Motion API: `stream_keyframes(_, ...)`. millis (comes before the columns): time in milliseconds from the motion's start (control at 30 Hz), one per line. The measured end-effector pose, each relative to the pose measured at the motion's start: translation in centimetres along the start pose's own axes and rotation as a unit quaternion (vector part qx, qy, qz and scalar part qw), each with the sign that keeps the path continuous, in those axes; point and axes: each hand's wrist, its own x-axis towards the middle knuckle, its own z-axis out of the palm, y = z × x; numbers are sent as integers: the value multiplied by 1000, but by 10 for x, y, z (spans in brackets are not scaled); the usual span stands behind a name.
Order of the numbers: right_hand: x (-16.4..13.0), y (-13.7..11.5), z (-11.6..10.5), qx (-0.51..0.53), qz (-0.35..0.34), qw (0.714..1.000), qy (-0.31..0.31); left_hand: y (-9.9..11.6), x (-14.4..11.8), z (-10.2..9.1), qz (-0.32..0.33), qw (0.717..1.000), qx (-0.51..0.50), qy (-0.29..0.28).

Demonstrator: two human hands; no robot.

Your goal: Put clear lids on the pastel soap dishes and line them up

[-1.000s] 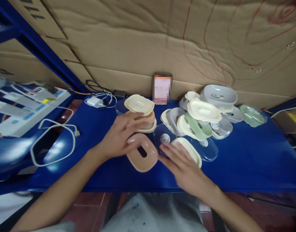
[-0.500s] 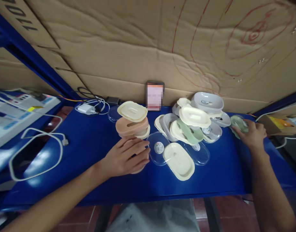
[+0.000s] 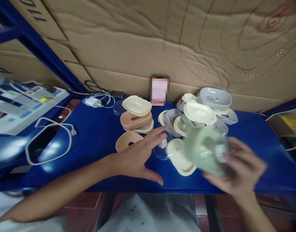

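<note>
The right hand (image 3: 237,169) grips a green soap dish (image 3: 206,149), blurred, held above the front edge of the blue surface (image 3: 95,135). It looks like light, stiff, smooth moulded plastic, best held by its rounded rim. The left hand (image 3: 135,154) hovers with fingers spread, holding nothing, just over a pink tray (image 3: 125,140) and a clear lid (image 3: 162,146). Cream and grey dishes (image 3: 201,111) pile behind.

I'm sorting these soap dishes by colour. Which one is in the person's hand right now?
The pale green dish, blurred, held up by the right hand; the other dishes lie on the blue table.
</note>
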Motion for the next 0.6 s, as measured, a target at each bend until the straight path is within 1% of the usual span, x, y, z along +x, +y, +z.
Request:
stream_keyframes(33,15,-25,15,26,-85,995,-51,-2,-1,3,-13,1000,-28,2)
stream_keyframes(67,29,-44,30,62,-137,985,-90,-5,-2,5,-29,999,-45,10)
stream_keyframes(100,43,-58,45,105,-140,979,-106,-8,-5,5,-45,998,-50,21)
stream_keyframes(167,67,-70,70,196,-62,969,-135,-16,-11,-1,-74,996,-30,46)
stream_keyframes(233,83,-67,88,253,34,957,-136,-24,-16,-19,-89,994,0,69)
stream_keyframes(267,87,-64,95,261,62,956,-123,-27,-18,-32,-90,992,16,82)
stream_keyframes(300,90,-60,101,256,74,959,-97,-29,-19,-47,-90,990,31,107)
stream_keyframes(333,90,-56,107,240,73,966,-67,-31,-21,-62,-86,984,55,147)
stream_keyframes(367,89,-53,111,218,66,972,-48,-33,-22,-77,-86,971,94,200)
stream_keyframes(400,86,-51,116,195,58,978,-43,-36,-23,-90,-87,948,145,269)
stream_keyframes(467,79,-48,123,158,49,984,-71,-45,-26,-109,-106,894,227,370)
stream_keyframes(500,76,-48,126,142,40,984,-100,-52,-26,-114,-122,870,248,408)
stream_keyframes(533,73,-48,128,126,23,983,-133,-60,-27,-117,-141,854,253,432)
stream_keyframes(567,70,-47,130,109,1,980,-164,-69,-27,-116,-157,845,245,449)
stream_keyframes(600,69,-48,131,90,-23,977,-191,-78,-26,-113,-170,843,226,458)
